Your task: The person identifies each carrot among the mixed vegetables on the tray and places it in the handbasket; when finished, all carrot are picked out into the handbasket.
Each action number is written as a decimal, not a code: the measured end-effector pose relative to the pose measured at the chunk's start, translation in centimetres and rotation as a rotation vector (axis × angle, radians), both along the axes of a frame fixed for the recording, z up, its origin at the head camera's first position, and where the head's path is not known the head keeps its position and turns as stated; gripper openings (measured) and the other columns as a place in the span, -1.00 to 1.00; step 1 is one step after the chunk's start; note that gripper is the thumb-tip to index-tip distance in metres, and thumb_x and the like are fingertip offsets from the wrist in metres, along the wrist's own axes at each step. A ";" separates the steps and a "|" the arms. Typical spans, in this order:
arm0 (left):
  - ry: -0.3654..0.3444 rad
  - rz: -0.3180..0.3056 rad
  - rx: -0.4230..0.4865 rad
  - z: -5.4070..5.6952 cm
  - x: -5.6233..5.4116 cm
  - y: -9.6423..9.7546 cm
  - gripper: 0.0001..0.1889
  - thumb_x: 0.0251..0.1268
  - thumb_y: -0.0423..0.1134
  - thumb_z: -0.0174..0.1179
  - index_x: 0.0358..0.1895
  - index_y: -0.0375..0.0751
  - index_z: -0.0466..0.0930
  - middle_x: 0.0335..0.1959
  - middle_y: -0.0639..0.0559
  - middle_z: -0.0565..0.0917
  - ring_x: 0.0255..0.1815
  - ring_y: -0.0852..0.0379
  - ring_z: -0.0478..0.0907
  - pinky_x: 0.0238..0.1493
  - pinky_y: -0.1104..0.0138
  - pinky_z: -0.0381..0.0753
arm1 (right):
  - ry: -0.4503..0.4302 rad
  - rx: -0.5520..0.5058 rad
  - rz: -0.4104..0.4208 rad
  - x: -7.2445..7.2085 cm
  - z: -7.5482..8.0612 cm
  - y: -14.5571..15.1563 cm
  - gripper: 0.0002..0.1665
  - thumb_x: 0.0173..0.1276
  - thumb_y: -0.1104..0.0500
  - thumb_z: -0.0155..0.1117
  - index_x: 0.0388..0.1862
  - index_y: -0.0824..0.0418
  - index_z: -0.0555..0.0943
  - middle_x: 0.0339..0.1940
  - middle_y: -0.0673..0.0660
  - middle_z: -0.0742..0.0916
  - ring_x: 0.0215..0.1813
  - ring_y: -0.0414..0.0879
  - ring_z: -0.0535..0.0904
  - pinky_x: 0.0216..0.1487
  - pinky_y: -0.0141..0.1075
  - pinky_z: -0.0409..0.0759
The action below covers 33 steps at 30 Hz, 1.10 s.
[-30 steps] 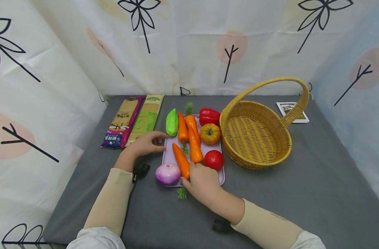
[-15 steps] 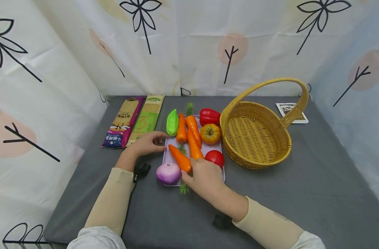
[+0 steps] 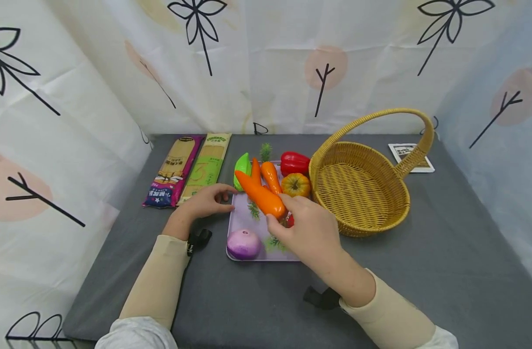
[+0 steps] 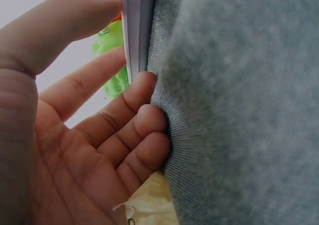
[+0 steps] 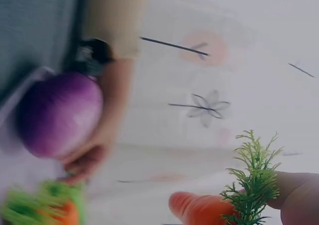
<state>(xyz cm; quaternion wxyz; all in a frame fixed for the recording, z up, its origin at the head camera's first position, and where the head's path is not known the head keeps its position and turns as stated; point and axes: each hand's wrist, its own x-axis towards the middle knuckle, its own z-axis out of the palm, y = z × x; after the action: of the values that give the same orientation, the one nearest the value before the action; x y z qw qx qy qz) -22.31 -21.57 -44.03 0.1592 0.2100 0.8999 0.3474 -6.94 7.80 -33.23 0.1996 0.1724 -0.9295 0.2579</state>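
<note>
Looks evenly bright in the head view, with small glints on the glossy orange carrot (image 3: 260,195). Looks dimmer from the left wrist, and blurs across the round purple onion (image 5: 61,116) from the right.

White cloth (image 3: 270,29) hangs behind the far edge of a dark grey worktop (image 3: 449,252), patterned with black-outlined flowers (image 3: 195,8) and peach discs (image 3: 326,57), bluish beyond the right edge.

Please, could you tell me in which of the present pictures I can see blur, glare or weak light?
Head view: small bright highlights on the held carrot; left wrist view: dull light, the grey cloth soft, the left hand clearer; right wrist view: purple onion blurred, green leaves on the carrot sharper.
</note>
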 end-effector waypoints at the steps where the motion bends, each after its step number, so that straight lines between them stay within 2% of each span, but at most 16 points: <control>1: -0.001 -0.001 0.000 0.0 0.0 0.0 -0.49 0.27 -0.07 0.45 0.26 -0.08 0.61 -0.12 -0.06 0.56 -0.10 -0.02 0.44 -0.09 0.15 0.49 | 0.011 -0.014 -0.005 0.0 0.5 0.2 -0.50 0.23 -0.06 0.42 0.07 0.20 0.76 -0.33 0.04 0.75 -0.52 -0.18 0.44 -0.59 -0.33 0.37; 5: -0.007 0.004 -0.002 0.0 -0.1 0.0 -0.49 0.26 -0.06 0.45 0.26 -0.06 0.61 -0.11 -0.06 0.56 -0.09 -0.03 0.45 -0.08 0.14 0.49 | 0.022 -0.084 -0.007 0.2 2.3 1.1 -0.49 0.23 -0.01 0.41 0.11 0.21 0.74 -0.19 0.08 0.78 -0.42 -0.14 0.52 -0.50 -0.30 0.46; 11: -0.009 0.003 -0.013 -0.1 -0.1 0.1 -0.48 0.26 -0.05 0.45 0.27 -0.05 0.60 -0.10 -0.06 0.56 -0.09 -0.03 0.45 -0.08 0.14 0.49 | 0.025 -0.179 -0.036 0.7 4.2 2.8 -0.51 0.26 0.07 0.44 0.16 0.20 0.72 -0.43 0.01 0.58 -0.50 -0.15 0.36 -0.51 -0.28 0.36; 14: -0.009 0.004 -0.018 -0.1 -0.1 0.1 -0.48 0.26 -0.04 0.45 0.27 -0.04 0.60 -0.10 -0.05 0.56 -0.09 -0.03 0.45 -0.07 0.14 0.49 | 0.037 -0.214 -0.060 1.2 4.8 3.7 -0.50 0.27 0.10 0.46 0.19 0.20 0.71 -0.45 0.01 0.54 -0.55 -0.15 0.31 -0.54 -0.30 0.31; 24: -0.014 0.013 -0.010 0.0 0.1 0.1 -0.48 0.26 -0.04 0.45 0.26 -0.04 0.61 -0.10 -0.06 0.56 -0.08 -0.03 0.44 -0.07 0.14 0.48 | 0.121 -0.379 -0.078 2.2 6.3 6.7 -0.56 0.27 0.26 0.45 0.16 0.23 0.73 -0.22 0.07 0.73 -0.47 -0.15 0.43 -0.46 -0.52 0.38; 33: -0.005 0.008 -0.001 0.1 0.1 0.1 -0.49 0.26 -0.07 0.46 0.26 -0.06 0.61 -0.11 -0.05 0.56 -0.09 -0.02 0.44 -0.08 0.15 0.49 | 0.053 -0.461 -0.168 2.4 7.1 9.2 -0.56 0.31 0.27 0.43 0.19 0.20 0.73 -0.17 0.04 0.73 -0.45 -0.22 0.50 -0.40 -0.55 0.46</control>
<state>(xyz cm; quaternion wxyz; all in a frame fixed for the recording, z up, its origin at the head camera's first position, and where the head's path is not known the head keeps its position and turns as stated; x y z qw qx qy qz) -22.23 -21.51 -43.94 0.1600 0.2053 0.9006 0.3480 -4.54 16.98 -26.17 0.2789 0.0512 -0.8515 0.4411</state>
